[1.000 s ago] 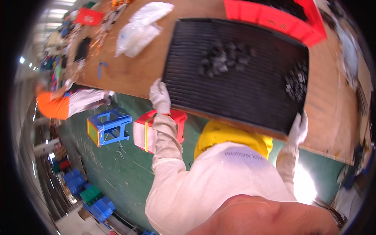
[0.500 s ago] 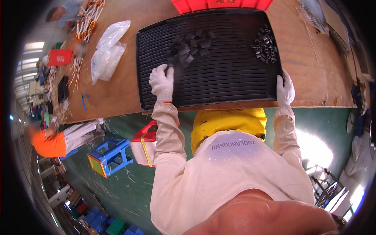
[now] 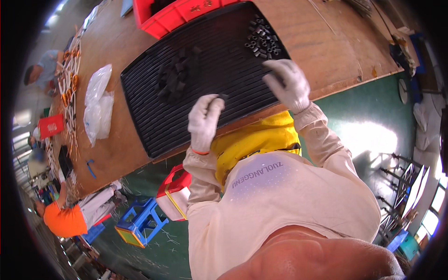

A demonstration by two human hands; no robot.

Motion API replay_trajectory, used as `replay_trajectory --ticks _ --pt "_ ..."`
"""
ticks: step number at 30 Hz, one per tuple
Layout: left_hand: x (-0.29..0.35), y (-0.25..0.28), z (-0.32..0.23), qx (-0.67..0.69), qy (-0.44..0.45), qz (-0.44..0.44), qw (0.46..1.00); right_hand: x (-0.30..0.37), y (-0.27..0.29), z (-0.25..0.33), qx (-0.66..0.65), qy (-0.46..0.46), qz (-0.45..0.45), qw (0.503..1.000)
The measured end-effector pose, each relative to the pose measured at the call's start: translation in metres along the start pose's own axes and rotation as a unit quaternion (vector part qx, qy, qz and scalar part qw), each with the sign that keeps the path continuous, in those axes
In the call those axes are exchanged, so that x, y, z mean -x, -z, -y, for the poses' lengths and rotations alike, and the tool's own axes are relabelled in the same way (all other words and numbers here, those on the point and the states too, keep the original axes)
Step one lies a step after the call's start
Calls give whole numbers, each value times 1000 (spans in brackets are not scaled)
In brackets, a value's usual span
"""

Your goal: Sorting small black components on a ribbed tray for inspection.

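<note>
A large black tray [image 3: 135,114] lies on the table in front of me, lined with narrow dark ribs or strips; I cannot tell which. Over its near edge, my left hand [image 3: 205,122], in a white glove, pinches a small black piece [image 3: 223,97] between thumb and fingertips. My right hand [image 3: 290,85], gloved too, hovers at the tray's right side with fingers and thumb apart, nothing visible between them. Just beyond it is a cluster of short black tubes [image 3: 262,41]. Small flat black pieces [image 3: 175,77] lie heaped on the left half of the tray.
Behind the tray stands a red crate [image 3: 175,17]. Clear plastic bags [image 3: 99,105] lie on the wooden table [image 3: 123,156] at left, near white-and-orange bundles [image 3: 70,84]. A blue stool [image 3: 142,221] and a red-and-white stool [image 3: 173,193] stand below. A person in orange [image 3: 65,219] is at left.
My left hand has left the heap for the near edge, now pinching a small black piece. My right hand has lifted off the tray's right rim and moved over it. The whole view has turned.
</note>
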State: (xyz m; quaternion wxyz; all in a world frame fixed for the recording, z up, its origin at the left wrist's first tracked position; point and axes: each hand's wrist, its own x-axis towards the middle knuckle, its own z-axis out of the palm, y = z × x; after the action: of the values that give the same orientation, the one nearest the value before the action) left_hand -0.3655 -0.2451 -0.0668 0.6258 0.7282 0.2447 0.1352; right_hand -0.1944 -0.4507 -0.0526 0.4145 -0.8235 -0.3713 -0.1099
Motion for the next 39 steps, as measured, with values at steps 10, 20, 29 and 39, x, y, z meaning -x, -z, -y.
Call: replay_trajectory --ticks 10,20,29,39 --pt "-3 -40 -23 215 149 193 946 17 -14 17 -213 7 162 964" --pt "-28 -44 -4 209 193 233 930 1 -3 -28 -202 -7 108 973" --pt "-40 -64 8 290 140 127 938 -35 -23 -109 176 44 19 983" --pt "-49 -64 15 212 82 59 972 -30 -20 -91 107 -16 1 994"
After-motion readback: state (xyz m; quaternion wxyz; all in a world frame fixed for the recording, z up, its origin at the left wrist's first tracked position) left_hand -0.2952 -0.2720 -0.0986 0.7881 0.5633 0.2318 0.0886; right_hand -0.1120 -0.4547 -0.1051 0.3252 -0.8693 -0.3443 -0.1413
